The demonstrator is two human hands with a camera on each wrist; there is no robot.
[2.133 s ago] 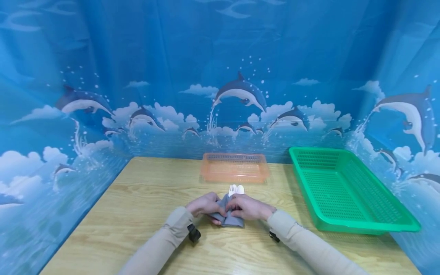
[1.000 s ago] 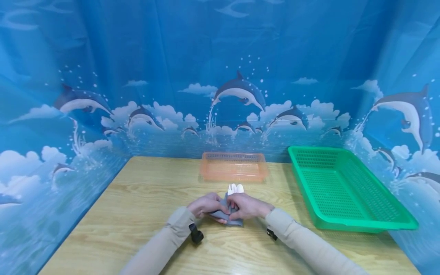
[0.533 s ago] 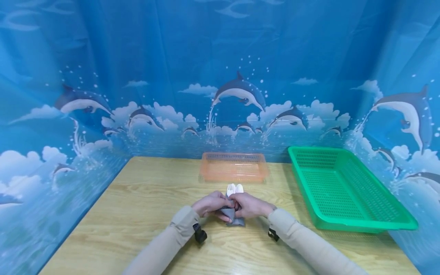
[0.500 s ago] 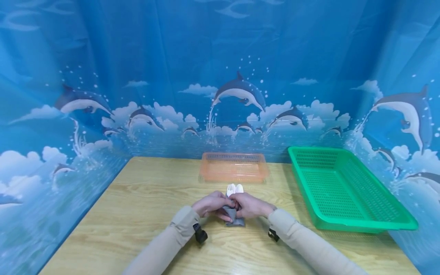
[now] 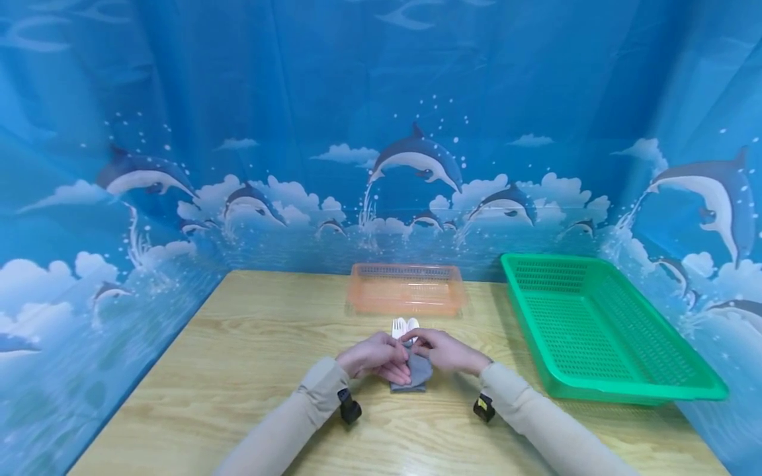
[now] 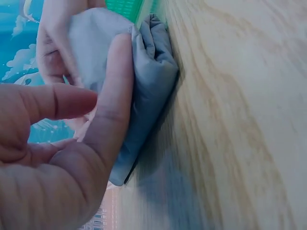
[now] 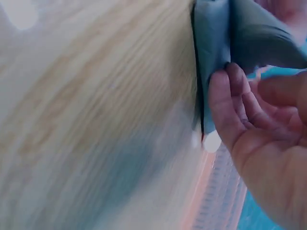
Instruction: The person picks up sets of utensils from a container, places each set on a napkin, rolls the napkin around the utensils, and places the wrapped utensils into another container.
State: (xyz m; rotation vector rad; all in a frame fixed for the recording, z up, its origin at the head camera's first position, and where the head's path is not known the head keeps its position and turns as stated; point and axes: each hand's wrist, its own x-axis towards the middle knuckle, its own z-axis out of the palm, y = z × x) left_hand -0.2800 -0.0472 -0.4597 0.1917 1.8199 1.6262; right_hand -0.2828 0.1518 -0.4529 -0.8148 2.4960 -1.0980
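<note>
A grey cloth napkin (image 5: 419, 371) lies folded around a white plastic fork (image 5: 398, 326) and spoon (image 5: 413, 323), whose heads stick out at the far end. My left hand (image 5: 376, 357) rests against the napkin's left side; in the left wrist view, one fairly straight finger (image 6: 117, 81) presses along the cloth, with the thumb apart from it. My right hand (image 5: 449, 352) is at the napkin's upper right, its bent fingertips (image 7: 220, 84) touching the cloth below the cutlery heads. A rounded flap (image 7: 261, 38) stands up off the fold. The cutlery handles are hidden.
Behind the napkin stands a translucent orange basket (image 5: 407, 307) on the wooden table (image 5: 250, 344). A large green perforated basket (image 5: 639, 390) sits to the right. A blue dolphin-print sheet (image 5: 297, 132) surrounds the table.
The napkin's left part has been folded over to the right across the cutlery. My left hand has shifted slightly right, and the right hand's fingers have loosened from the cloth and moved a little right.
</note>
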